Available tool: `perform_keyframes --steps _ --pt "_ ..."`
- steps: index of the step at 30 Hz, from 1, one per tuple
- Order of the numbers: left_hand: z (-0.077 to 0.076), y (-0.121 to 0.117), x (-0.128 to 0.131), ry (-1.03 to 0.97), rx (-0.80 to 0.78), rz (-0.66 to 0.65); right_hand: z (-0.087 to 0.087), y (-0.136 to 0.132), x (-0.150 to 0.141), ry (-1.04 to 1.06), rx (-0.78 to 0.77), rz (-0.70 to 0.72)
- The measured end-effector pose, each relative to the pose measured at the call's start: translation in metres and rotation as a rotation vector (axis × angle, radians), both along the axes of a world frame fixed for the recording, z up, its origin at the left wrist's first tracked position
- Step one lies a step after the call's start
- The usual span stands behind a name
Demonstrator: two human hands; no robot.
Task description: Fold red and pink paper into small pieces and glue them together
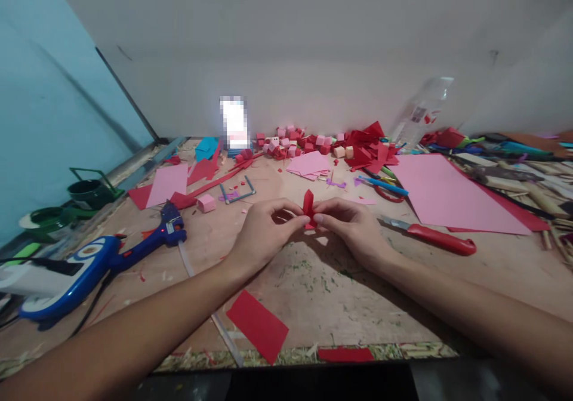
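Note:
Between my two hands, above the middle of the table, is a small folded piece of red paper (308, 203) with a pointed top. My left hand (273, 225) pinches its left side with thumb and fingertips. From the other side, my right hand (351, 225) pinches it the same way. The fingertips partly cover its lower part. A flat red paper rectangle (258, 326) lies near the front edge, below my left forearm. To the right of my right hand rests a knife with a red handle (441, 238).
A blue glue gun (168, 228) lies left, beside a blue-and-white power strip (74, 278). Small pink and red paper cubes (290, 144) pile along the wall. Pink sheets (452, 192), a leaning plastic bottle (423, 111) and a lit phone (234, 120) stand or lie around.

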State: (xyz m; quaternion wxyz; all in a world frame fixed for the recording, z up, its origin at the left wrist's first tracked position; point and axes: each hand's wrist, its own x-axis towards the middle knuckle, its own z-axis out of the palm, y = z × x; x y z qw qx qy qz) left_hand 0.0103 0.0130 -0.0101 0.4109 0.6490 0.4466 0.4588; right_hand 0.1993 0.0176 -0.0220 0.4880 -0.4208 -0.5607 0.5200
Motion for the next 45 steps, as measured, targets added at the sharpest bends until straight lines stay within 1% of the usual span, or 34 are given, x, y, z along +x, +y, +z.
perform_keyframes --steps 4,10,19,23,31,39,42,45 --pt "0.0023 -0.0003 0.0004 0.024 0.001 0.009 0.0016 -0.0006 -0.0003 -0.034 0.028 -0.011" --pt "0.0026 0.0022 -0.0003 -0.026 -0.016 0.031 0.0058 -0.0020 -0.0005 0.003 -0.038 -0.005" --pt "0.0015 -0.0006 0.0000 -0.008 0.033 -0.009 0.0013 0.0006 -0.0009 0.056 -0.060 -0.019" --pt "0.0012 -0.0026 0.0014 -0.026 0.012 -0.038 0.0010 0.0013 -0.0009 0.077 -0.060 -0.030" --pt "0.0001 -0.0012 0.0013 -0.022 -0.001 -0.052 0.0059 0.0001 -0.0003 -0.029 0.013 -0.064" --pt "0.0016 -0.0042 0.0026 0.020 0.041 -0.064 0.0010 0.0019 -0.0002 0.083 -0.067 -0.013" --pt "0.0005 -0.0042 0.0027 0.026 0.026 -0.076 0.0011 0.0023 -0.0001 0.039 -0.040 0.003" --pt "-0.0030 -0.0034 0.0036 -0.022 -0.010 -0.107 0.0013 0.0025 0.0001 -0.057 0.052 0.011"
